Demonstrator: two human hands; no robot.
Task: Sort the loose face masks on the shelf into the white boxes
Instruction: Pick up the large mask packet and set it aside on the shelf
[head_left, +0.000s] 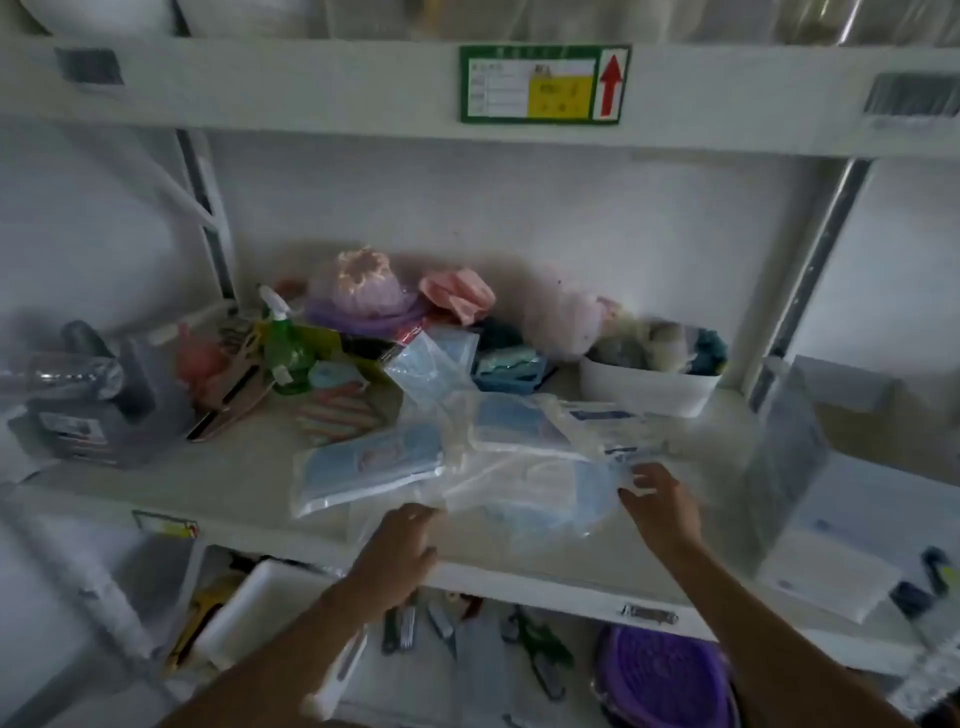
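Blue face masks in clear plastic bags lie spread over the front middle of the white shelf (218, 478). One bag (363, 462) lies at the left of the pile, another (524, 431) further back, and a third (545, 493) nearest the front edge. My left hand (400, 545) rests at the shelf's front edge, fingers curled onto the left corner of that near bag. My right hand (660, 504) has its fingers spread on the bag's right end. A white box (649, 387) full of mixed items stands at the back right.
At the back stand a green spray bottle (285, 348), a small blue basket (511, 371), pink and purple items and striped gloves (332, 415). A dark jug (98, 400) sits far left. Below lie a white tray (260, 608), tools and a purple lid (665, 675).
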